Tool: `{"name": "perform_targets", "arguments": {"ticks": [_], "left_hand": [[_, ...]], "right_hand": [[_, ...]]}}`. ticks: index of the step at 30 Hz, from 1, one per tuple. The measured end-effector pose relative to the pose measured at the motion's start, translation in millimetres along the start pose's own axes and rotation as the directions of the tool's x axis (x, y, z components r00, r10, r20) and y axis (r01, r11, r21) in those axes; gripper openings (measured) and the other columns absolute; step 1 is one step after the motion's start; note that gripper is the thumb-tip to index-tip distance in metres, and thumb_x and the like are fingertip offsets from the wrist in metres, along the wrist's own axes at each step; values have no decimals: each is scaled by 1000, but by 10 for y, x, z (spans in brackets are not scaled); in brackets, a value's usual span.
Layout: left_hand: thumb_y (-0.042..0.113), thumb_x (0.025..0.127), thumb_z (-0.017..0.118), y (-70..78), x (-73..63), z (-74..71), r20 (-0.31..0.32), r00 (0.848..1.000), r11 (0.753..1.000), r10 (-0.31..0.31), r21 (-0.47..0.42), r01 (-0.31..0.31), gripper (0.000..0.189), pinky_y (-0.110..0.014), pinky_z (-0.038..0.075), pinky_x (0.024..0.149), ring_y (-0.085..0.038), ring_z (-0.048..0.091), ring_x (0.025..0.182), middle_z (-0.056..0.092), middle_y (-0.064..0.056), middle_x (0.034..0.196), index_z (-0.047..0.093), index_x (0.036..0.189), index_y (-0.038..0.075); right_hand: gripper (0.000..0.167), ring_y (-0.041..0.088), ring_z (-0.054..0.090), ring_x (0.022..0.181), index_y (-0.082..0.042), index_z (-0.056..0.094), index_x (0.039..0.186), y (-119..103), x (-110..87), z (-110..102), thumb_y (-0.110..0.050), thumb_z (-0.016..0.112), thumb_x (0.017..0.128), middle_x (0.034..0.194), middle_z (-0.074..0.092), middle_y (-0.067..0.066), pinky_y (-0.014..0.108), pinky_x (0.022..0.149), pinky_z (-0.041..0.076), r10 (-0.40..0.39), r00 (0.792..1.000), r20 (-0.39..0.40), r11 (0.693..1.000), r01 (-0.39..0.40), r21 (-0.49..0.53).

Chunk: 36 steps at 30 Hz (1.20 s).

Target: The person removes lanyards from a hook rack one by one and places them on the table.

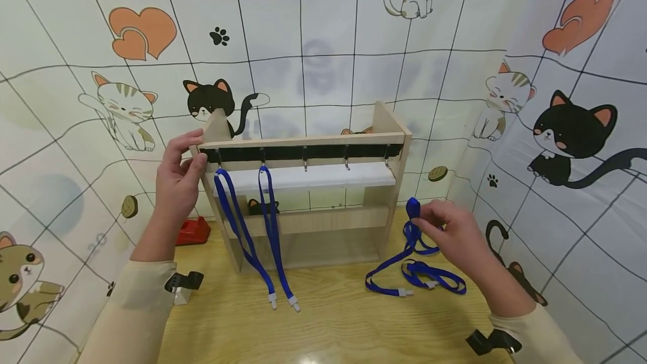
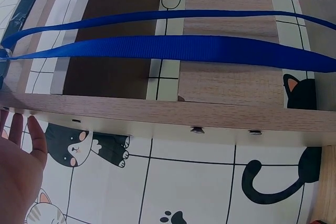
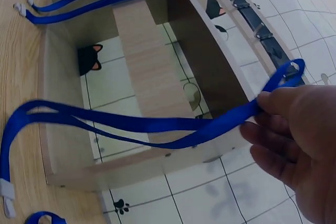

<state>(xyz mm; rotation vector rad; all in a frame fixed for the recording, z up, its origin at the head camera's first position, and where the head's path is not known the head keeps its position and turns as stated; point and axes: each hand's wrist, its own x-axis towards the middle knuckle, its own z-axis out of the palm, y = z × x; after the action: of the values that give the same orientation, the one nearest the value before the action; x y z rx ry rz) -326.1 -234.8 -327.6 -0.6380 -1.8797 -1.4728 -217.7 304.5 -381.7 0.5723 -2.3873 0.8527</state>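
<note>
A light wooden desk shelf [image 1: 323, 219] stands on the table, with a black strip of metal hooks [image 1: 283, 153] along its top front. My left hand [image 1: 177, 178] grips its upper left corner, thumb at the front. One blue lanyard [image 1: 260, 271] hangs from the leftmost hook, and a second blue lanyard [image 1: 273, 235] from the hook beside it. Right of the shelf, my right hand [image 1: 455, 235] pinches another blue lanyard [image 3: 142, 124] near its looped end; its white clip [image 3: 7, 198] dangles low. In the head view, the three right-hand hooks are bare.
More blue lanyard [image 1: 424, 268] lies loosely coiled on the wooden table [image 1: 333, 324], below my right hand. A red object [image 1: 194, 231] sits left of the shelf, and a small white one [image 1: 182, 295] is partly hidden by my left wrist. Cat-patterned sheeting [image 1: 323, 27] surrounds the table.
</note>
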Motion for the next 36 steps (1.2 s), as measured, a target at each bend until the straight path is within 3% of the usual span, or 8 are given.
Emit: {"name": "perform_targets", "arguments": {"ticks": [5, 13, 20, 26, 30, 36], "left_hand": [[6, 113, 62, -4, 0, 7, -6, 1000, 1000, 4, -7, -4, 35, -24, 54, 104, -23, 53, 143, 57, -4, 162, 59, 147, 1], [7, 113, 63, -11, -3, 1, -6, 1000, 1000, 5, -22, -6, 35, -24, 53, 104, -24, 53, 144, 57, -5, 162, 60, 147, 0], [7, 113, 62, -20, -3, 5, -5, 1000, 1000, 2, -20, -2, 35, -24, 53, 105, -23, 53, 144, 57, -5, 162, 59, 147, 1], [7, 113, 62, -10, -5, 6, -5, 1000, 1000, -4, -24, 3, 35, -24, 53, 104, -23, 53, 144, 57, -5, 163, 59, 147, 1], [7, 113, 61, -6, -8, 5, -5, 1000, 1000, -5, -24, 5, 35, -23, 54, 103, -23, 53, 144, 56, -5, 163, 59, 148, 1], [6, 113, 61, -7, -5, 6, -5, 1000, 1000, 1, -20, -1, 35, -23, 53, 104, -23, 53, 144, 56, -5, 163, 59, 148, 1]], "right_hand": [[29, 6, 55, 75, -22, 73, 93, 94, -100, -36, 4, 85, 93, 89, 63, -13, 26, 61, 50, -51, 993, 111, 998, 54, -26], [21, 4, 52, 74, -20, 73, 95, 290, -235, 80, -3, 85, 96, 85, 60, -16, 27, 62, 48, 24, 966, 258, 997, -4, -76], [12, 1, 53, 75, -15, 75, 98, 439, -352, 324, -7, 83, 99, 85, 61, -16, 28, 66, 50, 107, 912, 397, 989, -55, -141], [14, 3, 51, 74, -17, 74, 96, 559, -442, 562, -8, 84, 98, 84, 60, -14, 27, 64, 49, 155, 882, 445, 983, -94, -155], [11, 2, 51, 74, -15, 75, 98, 613, -497, 704, -9, 84, 98, 84, 61, -14, 27, 64, 49, 140, 874, 465, 986, -79, -147], [7, 0, 58, 79, -17, 78, 101, 675, -597, 892, -11, 83, 100, 92, 67, -15, 28, 69, 55, 143, 843, 518, 989, -104, -103]]}}
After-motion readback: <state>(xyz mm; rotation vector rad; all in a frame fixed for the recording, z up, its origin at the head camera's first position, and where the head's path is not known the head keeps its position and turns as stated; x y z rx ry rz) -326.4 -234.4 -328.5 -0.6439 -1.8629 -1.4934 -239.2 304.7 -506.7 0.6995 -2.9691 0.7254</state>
